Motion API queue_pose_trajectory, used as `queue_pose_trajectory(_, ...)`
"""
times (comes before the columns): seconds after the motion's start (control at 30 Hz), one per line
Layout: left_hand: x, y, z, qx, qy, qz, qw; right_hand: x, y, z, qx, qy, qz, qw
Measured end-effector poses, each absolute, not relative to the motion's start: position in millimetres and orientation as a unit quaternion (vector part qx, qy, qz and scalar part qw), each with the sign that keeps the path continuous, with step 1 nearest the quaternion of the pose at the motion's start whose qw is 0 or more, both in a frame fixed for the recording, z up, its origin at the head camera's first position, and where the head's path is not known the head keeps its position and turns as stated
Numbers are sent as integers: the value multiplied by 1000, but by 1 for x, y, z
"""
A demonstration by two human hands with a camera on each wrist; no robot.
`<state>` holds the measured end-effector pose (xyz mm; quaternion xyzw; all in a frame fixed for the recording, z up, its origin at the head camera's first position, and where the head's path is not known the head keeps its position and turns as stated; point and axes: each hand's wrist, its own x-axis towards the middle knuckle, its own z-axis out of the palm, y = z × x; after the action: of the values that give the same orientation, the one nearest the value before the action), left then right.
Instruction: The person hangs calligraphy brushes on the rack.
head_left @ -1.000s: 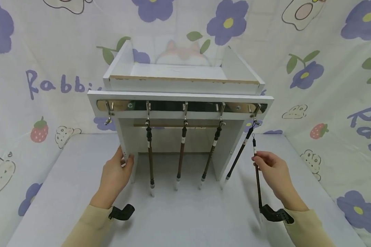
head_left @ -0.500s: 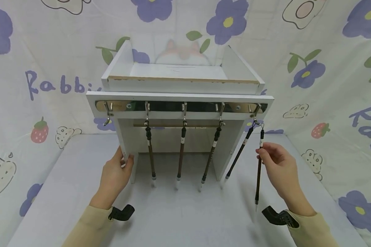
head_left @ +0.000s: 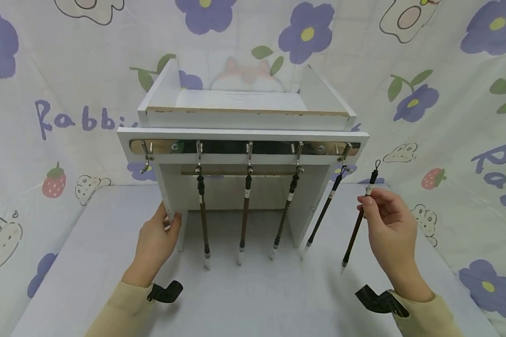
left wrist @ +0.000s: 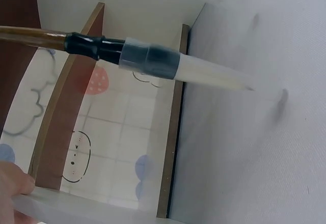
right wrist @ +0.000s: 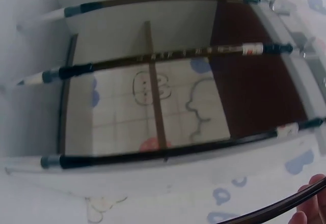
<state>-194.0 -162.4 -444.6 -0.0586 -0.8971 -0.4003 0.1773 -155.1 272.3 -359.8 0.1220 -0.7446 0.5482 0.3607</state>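
Observation:
My right hand point(head_left: 392, 229) pinches a calligraphy brush point(head_left: 355, 236) near its upper end, right of the white rack point(head_left: 244, 160). The brush tilts, its cord loop up to the right and its tip down to the left, apart from the hooks. My left hand point(head_left: 153, 243) grips the rack's left side panel point(head_left: 168, 187) between thumb and fingers. Several more brushes hang tip down by their loops, among them a brown one point(head_left: 244, 215) at the middle and a dark one point(head_left: 322, 210) at the right end. The left wrist view shows a pale brush tip point(left wrist: 209, 73) close up.
A metal hook strip point(head_left: 227, 147) runs along the rack's front board, with a hook point(head_left: 145, 157) at its left end. An open-fronted tray point(head_left: 244, 99) tops the rack. White table surface point(head_left: 253, 299) lies in front, and a patterned cloth point(head_left: 455, 61) hangs behind.
My right hand has moved right and slightly up with the brush, which has gone from nearly upright to tilted, top to the right. The left hand stays on the side panel.

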Motion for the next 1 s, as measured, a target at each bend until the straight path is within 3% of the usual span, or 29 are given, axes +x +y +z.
queue_pose_trajectory(0.17, -194, -162, -445, -60, -897, -400, 180, -151, 259, -353, 202, -668, 617, 363)
queue_pose_trajectory(0.5, -194, -163, -446, -62, -896, -403, 176, -130, 219, -329, 239, -726, 505, 401)
queue_pose_trajectory(1.0, -194, -162, -446, -55, -899, -398, 174, -144, 178, -334, 338, -736, 481, 337)
